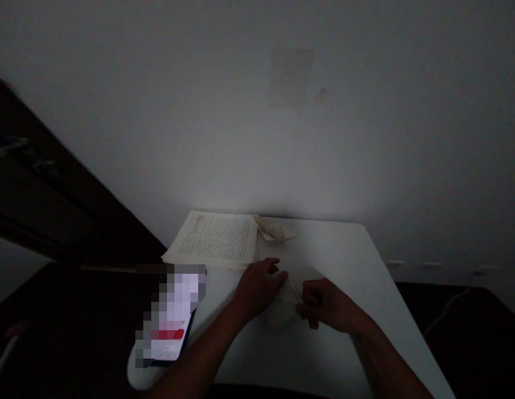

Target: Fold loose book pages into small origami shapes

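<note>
On the white table (344, 249), a folded piece of paper (284, 307) lies between my two hands. My left hand (261, 285) touches its upper left side, with the thumb near its top point and the other fingers bent over the table. The fingers of my right hand (321, 302) are pinched on the paper's right edge. Behind my left hand is an open-sided folded paper shape (274, 230), next to a stack of printed pages (219, 238).
A phone (174, 316) with a lit screen, partly blurred out, rests at the table's left edge. A pale wall (240, 122) rises behind the table. At the left is a dark door (53, 194) with a handle. A cable (442, 313) hangs at the right.
</note>
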### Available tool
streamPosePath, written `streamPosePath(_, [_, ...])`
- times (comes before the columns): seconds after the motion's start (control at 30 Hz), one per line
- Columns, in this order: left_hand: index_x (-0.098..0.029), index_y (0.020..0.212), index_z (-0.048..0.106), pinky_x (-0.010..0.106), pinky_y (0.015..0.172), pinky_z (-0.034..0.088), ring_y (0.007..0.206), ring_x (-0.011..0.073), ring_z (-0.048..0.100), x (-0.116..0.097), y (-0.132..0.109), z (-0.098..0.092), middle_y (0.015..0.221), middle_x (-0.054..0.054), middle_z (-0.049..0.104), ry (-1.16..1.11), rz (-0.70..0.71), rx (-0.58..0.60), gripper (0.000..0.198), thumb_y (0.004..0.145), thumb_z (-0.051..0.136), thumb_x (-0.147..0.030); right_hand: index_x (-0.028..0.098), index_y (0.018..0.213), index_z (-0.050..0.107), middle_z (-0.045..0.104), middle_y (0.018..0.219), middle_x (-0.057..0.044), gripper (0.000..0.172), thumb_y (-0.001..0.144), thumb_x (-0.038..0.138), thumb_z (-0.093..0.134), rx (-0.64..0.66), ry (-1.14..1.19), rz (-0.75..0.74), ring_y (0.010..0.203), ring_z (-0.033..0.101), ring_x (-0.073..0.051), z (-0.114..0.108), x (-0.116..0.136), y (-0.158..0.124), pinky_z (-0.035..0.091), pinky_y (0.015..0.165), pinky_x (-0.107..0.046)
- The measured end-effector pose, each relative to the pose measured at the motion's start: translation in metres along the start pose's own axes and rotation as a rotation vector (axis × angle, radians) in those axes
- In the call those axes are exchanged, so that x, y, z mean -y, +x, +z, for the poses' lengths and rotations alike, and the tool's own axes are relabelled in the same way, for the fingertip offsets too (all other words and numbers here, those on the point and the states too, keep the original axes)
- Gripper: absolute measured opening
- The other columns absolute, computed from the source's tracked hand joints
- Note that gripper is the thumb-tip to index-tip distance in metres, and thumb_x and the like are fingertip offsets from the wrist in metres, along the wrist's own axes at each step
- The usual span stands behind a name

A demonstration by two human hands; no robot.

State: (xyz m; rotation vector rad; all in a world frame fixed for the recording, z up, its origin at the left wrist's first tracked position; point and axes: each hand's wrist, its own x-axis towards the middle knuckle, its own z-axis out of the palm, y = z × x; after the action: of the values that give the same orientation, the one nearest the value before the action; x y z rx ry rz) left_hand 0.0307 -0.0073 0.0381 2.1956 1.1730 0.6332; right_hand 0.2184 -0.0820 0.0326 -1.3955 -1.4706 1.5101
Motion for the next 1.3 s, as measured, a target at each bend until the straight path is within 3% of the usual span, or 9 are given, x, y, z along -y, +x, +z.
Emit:
streamPosePath(0.07, [-0.016,0.077,0.061,0.026,0.06,0.041,0.064,0.0156,0.056,0.001,0.01,-0.006,0.068,0.001,0.062,-0.13,-0.023,0.194,0.037,0.086,0.041,-0.045,0.021,0.058,0.032,0.042,0.048,0.008,0.038,0.071,0.033,0.065,-0.009,-0.005,-0.03,0.046,0.059,-0.012,0.001,0.002,0.0,0.038,0.04,-0.019])
streamPosePath(0.1, [-0.016,0.065,0.058,0.025,0.054,0.037,0.056,0.0139,0.052,0.001,0.014,-0.008,0.058,-0.001,0.056,-0.154,-0.025,0.234,0.043,0.087,0.037,-0.046,0.021,0.06,0.034,0.043,0.049,0.008,0.036,0.07,0.033,0.066,-0.026,0.013,-0.039,0.046,0.058,-0.012,0.001,0.002,0.001,0.039,0.04,-0.019])
streamPosePath(0.2, [-0.017,0.057,0.049,0.023,0.052,0.032,0.054,0.0117,0.045,0.001,0.017,-0.006,0.053,-0.004,0.047,-0.197,0.007,0.144,0.043,0.088,0.035,-0.043,0.021,0.078,0.043,0.052,0.054,0.008,0.029,0.07,0.034,0.068,-0.093,0.133,-0.049,0.043,0.055,-0.011,-0.001,0.002,0.003,0.04,0.041,-0.021])
streamPosePath(0.33, [-0.018,0.059,0.045,0.023,0.053,0.029,0.052,0.0104,0.043,0.0,0.011,0.002,0.053,-0.005,0.042,-0.187,-0.004,-0.019,0.039,0.089,0.035,-0.04,0.02,0.11,0.046,0.058,0.057,0.006,0.05,0.069,0.037,0.069,-0.118,0.208,-0.072,0.044,0.054,-0.01,-0.004,-0.002,0.007,0.044,0.047,-0.024])
streamPosePath(0.5, [-0.018,0.059,0.044,0.022,0.051,0.029,0.05,0.0098,0.043,0.002,0.005,0.004,0.052,-0.005,0.041,-0.2,-0.019,-0.064,0.038,0.088,0.036,-0.041,0.014,0.083,0.061,0.059,0.057,0.002,0.03,0.07,0.04,0.067,-0.15,0.229,-0.065,0.044,0.051,-0.009,0.0,-0.011,0.013,0.041,0.044,-0.023])
streamPosePath(0.67, [-0.017,0.059,0.048,0.023,0.052,0.029,0.051,0.0103,0.045,0.005,0.003,0.003,0.053,-0.004,0.045,-0.179,-0.017,-0.091,0.038,0.087,0.035,-0.04,0.014,0.07,0.062,0.057,0.051,0.002,0.028,0.066,0.04,0.07,-0.181,0.389,-0.041,0.036,0.05,-0.009,0.007,-0.014,0.018,0.039,0.035,-0.022])
streamPosePath(0.9, [-0.017,0.051,0.037,0.021,0.049,0.027,0.049,0.0087,0.034,0.011,0.003,0.01,0.049,-0.006,0.03,-0.339,-0.092,-0.105,0.043,0.083,0.04,-0.046,0.014,0.066,0.061,0.056,0.045,0.003,0.026,0.058,0.035,0.074,-0.2,0.547,0.05,0.029,0.047,-0.009,0.007,-0.014,0.021,0.039,0.029,-0.022])
streamPosePath(1.1, [-0.015,0.068,0.053,0.022,0.057,0.035,0.059,0.0107,0.043,0.017,0.005,0.009,0.061,-0.004,0.047,-0.531,-0.075,0.02,0.029,0.08,0.048,-0.041,0.015,0.069,0.06,0.055,0.041,0.005,0.024,0.06,0.033,0.073,-0.174,0.469,0.038,0.028,0.047,-0.01,0.0,-0.023,0.017,0.038,0.028,-0.021])
streamPosePath(1.3, [-0.015,0.064,0.049,0.021,0.053,0.033,0.054,0.0093,0.039,0.013,0.002,0.011,0.057,-0.005,0.042,-0.71,-0.108,-0.021,0.03,0.077,0.053,-0.042,0.014,0.069,0.06,0.056,0.042,0.004,0.024,0.061,0.033,0.072,-0.168,0.468,0.037,0.028,0.048,-0.01,0.0,-0.024,0.02,0.038,0.028,-0.021])
